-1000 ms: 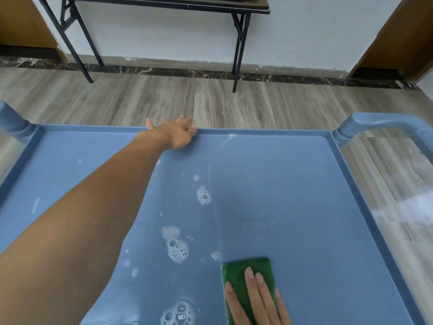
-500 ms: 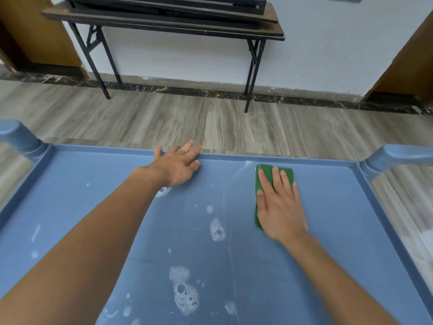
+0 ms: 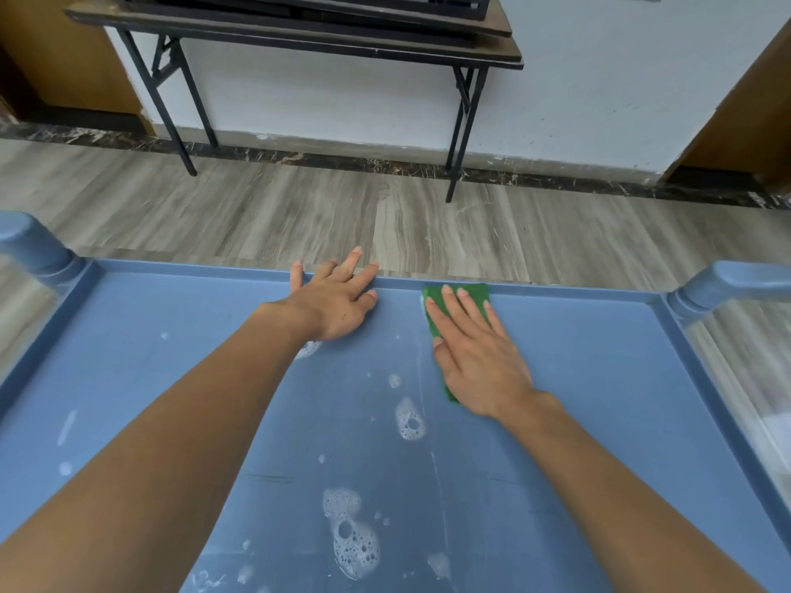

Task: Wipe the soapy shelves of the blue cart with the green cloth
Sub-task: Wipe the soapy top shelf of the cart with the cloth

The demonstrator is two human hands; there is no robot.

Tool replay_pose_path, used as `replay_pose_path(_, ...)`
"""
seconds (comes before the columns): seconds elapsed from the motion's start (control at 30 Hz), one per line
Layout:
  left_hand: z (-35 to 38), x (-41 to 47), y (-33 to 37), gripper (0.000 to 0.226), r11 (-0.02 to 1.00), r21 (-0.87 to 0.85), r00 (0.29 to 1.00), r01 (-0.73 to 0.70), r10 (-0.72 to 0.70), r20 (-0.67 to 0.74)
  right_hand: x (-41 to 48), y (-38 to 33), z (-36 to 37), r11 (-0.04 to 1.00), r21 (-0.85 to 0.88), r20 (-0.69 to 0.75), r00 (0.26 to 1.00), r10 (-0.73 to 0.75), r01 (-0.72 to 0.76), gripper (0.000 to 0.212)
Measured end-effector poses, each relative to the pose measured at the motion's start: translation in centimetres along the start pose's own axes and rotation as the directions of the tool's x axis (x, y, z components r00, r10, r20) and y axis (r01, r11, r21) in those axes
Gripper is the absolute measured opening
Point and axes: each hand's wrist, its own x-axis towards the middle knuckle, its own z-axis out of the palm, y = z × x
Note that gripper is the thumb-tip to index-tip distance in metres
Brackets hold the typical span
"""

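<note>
The blue cart's top shelf point(image 3: 599, 378) fills the lower view, with a raised rim all round. My right hand point(image 3: 479, 357) presses flat on the green cloth point(image 3: 434, 299), which lies against the far rim; most of the cloth is hidden under the palm. My left hand point(image 3: 334, 301) rests on the far rim just left of the cloth, fingers straight and reaching over the edge. Soap foam patches lie on the shelf: a large one point(image 3: 353, 537) near me, a smaller one point(image 3: 410, 419) in the middle, and small flecks at the left.
Blue cart posts stand at the far left corner point(image 3: 30, 246) and far right corner point(image 3: 719, 286). Beyond the cart lies grey wood-look floor point(image 3: 428, 224). A folding table with black legs point(image 3: 299, 32) stands against the white wall.
My right hand slid the green cloth from the near side of the shelf up to the far rim. The left hand stayed on the rim. The camera tilted up.
</note>
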Motion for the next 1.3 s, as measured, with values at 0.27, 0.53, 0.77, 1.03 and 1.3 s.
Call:
replay_pose_path(0.27,-0.3,0.1,0.1,0.059,1.000,-0.018,0.999,0.010,-0.010,0.046,-3.1,-0.5,-0.5,0.958,0.034,0.070,0.955,-0.288,0.286,0.056)
replay_pose_path(0.53,-1.2,-0.7,0.2,0.061,1.000,-0.025,0.998,0.001,0.001,0.069,-13.5,-7.0,0.4,0.983,0.096,0.006,0.987,-0.160,0.158,0.056)
replay_pose_path(0.77,-2.3,-2.4,-1.9,0.069,0.994,0.105,0.998,0.006,-0.013,0.062,-24.3,-12.6,0.7,0.996,0.087,-0.117,0.993,0.017,-0.007,0.053)
replay_pose_path(1.03,-2.8,-3.1,-3.7,0.064,0.994,0.083,0.997,0.072,-0.075,0.035,-28.3,-16.2,2.7,0.985,-0.082,-0.214,0.968,0.131,-0.152,0.054)
replay_pose_path(1.3,-2.8,-2.7,-4.5,0.058,0.999,0.034,0.999,0.021,-0.022,0.034,-19.6,-12.2,1.7,0.973,0.158,-0.154,0.969,0.195,-0.171,0.061)
